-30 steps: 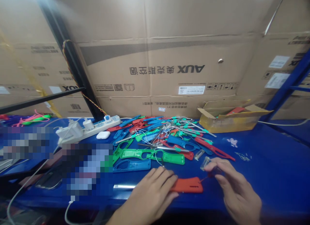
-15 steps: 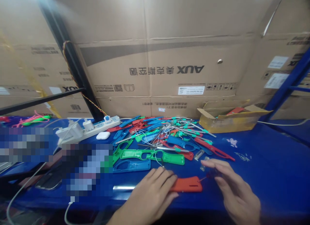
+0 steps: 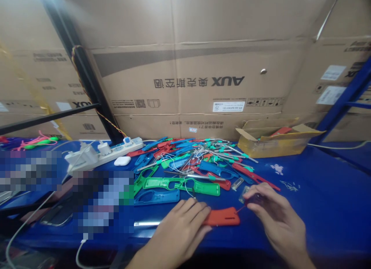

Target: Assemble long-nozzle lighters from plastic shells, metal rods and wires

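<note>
A red long-necked gas lighter (image 3: 224,217) lies near the table's front edge, its metal tube (image 3: 146,224) pointing left. Wrapped over its middle, my left hand (image 3: 185,224) holds it down. Closed fingers of my right hand (image 3: 275,215) grip a dark-handled tool that looks like a small screwdriver (image 3: 255,199). Its thin shaft reaches to the right end of the lighter; whether the tip touches is too small to tell. Clear plastic pieces (image 3: 237,183) lie just beyond my right hand. Behind my left hand is a green lighter shell half (image 3: 182,186), with a blue shell half (image 3: 158,197) beside it.
A heap of coloured shells and metal tubes (image 3: 214,147) spreads behind my hands. An open cardboard box (image 3: 278,145) stands at the back right. On the left are a power strip (image 3: 118,150), a white earphone case (image 3: 122,161), cables and blurred-out devices. Cardboard walls the back.
My right hand has turned and shifted slightly left, its fingers now closer around the dark handle. The lighter and my left hand stay nearly in place, while the view has shifted a little.
</note>
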The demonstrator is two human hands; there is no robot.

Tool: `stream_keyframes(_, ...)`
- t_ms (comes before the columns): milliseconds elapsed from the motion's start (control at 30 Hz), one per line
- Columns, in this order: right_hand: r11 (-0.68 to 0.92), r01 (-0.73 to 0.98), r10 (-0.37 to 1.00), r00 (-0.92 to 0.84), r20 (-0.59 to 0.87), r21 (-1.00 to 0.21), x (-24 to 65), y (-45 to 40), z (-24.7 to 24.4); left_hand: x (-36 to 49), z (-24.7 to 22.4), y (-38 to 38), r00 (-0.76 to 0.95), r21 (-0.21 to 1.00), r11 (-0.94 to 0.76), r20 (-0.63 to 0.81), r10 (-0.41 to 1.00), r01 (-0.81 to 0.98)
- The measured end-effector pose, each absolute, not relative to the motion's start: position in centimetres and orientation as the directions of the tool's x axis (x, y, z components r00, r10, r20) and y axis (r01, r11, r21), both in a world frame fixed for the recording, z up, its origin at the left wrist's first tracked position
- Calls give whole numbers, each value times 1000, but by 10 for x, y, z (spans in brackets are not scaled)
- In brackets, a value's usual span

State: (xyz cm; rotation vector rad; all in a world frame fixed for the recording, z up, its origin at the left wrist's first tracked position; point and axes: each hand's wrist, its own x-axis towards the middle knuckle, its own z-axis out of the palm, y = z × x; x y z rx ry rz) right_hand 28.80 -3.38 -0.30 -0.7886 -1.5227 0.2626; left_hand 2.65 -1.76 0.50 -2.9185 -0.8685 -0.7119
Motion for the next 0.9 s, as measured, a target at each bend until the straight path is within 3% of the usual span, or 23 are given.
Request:
stream_keyframes(200,723,481,596,-72,800,-496,289,-35,6,26,4,-17,744,95,-846,432,510,525)
stream_keyframes(333,752,461,581,-127,804,-471,291,-38,7,26,3,-17,745,104,-843,420,519,528)
stream_keyframes(467,778,366,588,-138,797,-511,297,-38,8,25,4,-17,749,142,-842,399,529,520)
stream_keyframes(800,641,459,714,-61,697,-616,305,-43,28,25,8,-17,749,183,-838,382,542,513)
stream_keyframes(900,641,387,693,80,717,-663,305,-39,24,24,8,-17,750,173,-841,387,536,512)
